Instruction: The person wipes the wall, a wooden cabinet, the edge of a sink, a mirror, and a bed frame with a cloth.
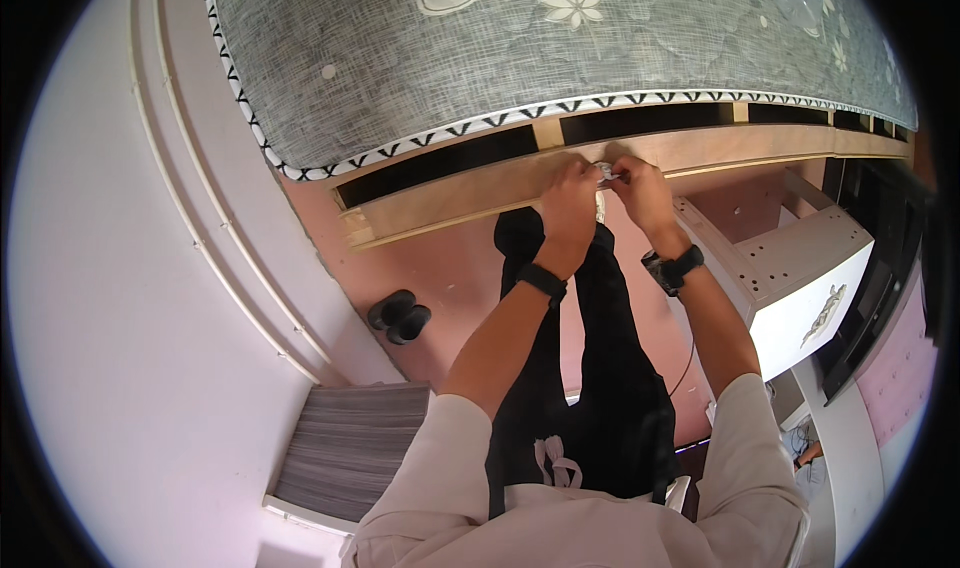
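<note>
My left hand [571, 206] and my right hand [643, 195] meet in front of the wooden bed rail [457, 195]. Between their fingertips is a small whitish, shiny object [605, 171], pinched from both sides; fingers cover most of it, so its kind is unclear. Just below it, a pale strip [600, 206] shows between my left wrist and my right hand. The mattress [450, 65], grey with leaf and heart patterns, lies on the bed frame beyond my hands. Dark wristbands sit on both my wrists.
A white cabinet [814, 305] with an open top stands at right, beside a dark panel [874, 268]. Black slippers [399, 316] lie on the reddish floor [450, 283]. A grey-topped low cabinet [352, 448] is at lower left. Another person's hand [808, 455] shows at far right.
</note>
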A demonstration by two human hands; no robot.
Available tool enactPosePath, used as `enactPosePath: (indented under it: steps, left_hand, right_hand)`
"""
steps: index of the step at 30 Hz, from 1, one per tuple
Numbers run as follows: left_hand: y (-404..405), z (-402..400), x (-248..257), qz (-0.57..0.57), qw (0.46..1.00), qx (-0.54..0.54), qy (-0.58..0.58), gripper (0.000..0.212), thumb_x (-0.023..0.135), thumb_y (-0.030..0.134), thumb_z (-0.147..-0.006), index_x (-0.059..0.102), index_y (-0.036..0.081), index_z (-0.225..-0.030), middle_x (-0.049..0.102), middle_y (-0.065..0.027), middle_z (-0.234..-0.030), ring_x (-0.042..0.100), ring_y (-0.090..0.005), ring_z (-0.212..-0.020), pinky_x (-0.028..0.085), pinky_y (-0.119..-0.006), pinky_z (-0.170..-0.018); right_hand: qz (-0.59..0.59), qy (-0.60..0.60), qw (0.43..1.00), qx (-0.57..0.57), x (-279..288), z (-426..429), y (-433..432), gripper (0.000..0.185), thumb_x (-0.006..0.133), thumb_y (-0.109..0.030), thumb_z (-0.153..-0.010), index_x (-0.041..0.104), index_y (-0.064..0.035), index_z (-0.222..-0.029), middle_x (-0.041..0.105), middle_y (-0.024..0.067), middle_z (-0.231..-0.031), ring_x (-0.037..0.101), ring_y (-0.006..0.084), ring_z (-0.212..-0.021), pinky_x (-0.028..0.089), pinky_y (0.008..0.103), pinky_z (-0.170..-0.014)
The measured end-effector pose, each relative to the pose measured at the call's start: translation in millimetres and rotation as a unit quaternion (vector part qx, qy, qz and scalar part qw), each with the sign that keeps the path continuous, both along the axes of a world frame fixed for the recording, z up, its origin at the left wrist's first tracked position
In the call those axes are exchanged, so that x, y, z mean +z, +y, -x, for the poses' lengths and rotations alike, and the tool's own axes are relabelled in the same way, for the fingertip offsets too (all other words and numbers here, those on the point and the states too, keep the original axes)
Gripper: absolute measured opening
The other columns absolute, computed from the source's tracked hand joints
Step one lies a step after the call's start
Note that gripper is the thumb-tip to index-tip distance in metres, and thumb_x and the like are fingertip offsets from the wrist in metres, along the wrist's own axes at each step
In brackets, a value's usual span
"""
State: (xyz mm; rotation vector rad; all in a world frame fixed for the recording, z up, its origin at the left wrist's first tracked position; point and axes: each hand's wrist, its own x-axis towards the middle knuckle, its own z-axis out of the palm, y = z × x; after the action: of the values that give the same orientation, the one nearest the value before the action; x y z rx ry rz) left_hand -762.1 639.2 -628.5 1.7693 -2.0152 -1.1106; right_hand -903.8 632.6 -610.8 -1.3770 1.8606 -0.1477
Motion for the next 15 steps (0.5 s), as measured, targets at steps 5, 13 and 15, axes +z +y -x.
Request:
enactPosePath:
  steps: [5, 13, 15]
  left_hand:
    - [4, -62, 6, -0.039, 0.998, 0.003, -0.058, 0.011, 0.058, 0.009, -0.086, 0.061, 0.013, -0.095, 0.060, -0.0088, -0.089, 0.064, -0.0341, -0.079, 0.053, -0.043, -0.064]
    - [6, -153, 17, -0.020, 0.991, 0.100, -0.087, 0.013, 0.062, 0.003, -0.084, 0.066, 0.010, -0.095, 0.062, -0.0098, -0.095, 0.064, -0.0320, -0.079, 0.052, -0.042, -0.066]
    - [0, -159, 17, -0.008, 0.989, 0.129, -0.067, 0.016, 0.062, 0.001, -0.083, 0.067, 0.009, -0.095, 0.063, -0.0099, -0.096, 0.064, -0.0309, -0.079, 0.052, -0.040, -0.066]
  right_hand:
    - [0.039, -0.027, 0.998, 0.039, -12, -58, 3, 0.008, 0.068, -0.014, -0.080, 0.067, -0.0105, -0.087, 0.067, 0.0149, -0.078, 0.065, 0.0364, -0.074, 0.052, 0.0450, -0.065]
    - [0.077, -0.081, 0.994, 0.012, -16, -164, 9, 0.009, 0.067, -0.013, -0.081, 0.064, -0.0089, -0.088, 0.065, 0.0128, -0.077, 0.063, 0.0342, -0.074, 0.051, 0.0438, -0.064]
    - [0.092, -0.090, 0.992, -0.004, -18, -174, 4, 0.010, 0.067, -0.013, -0.081, 0.064, -0.0081, -0.089, 0.065, 0.0121, -0.076, 0.064, 0.0336, -0.073, 0.051, 0.0429, -0.063]
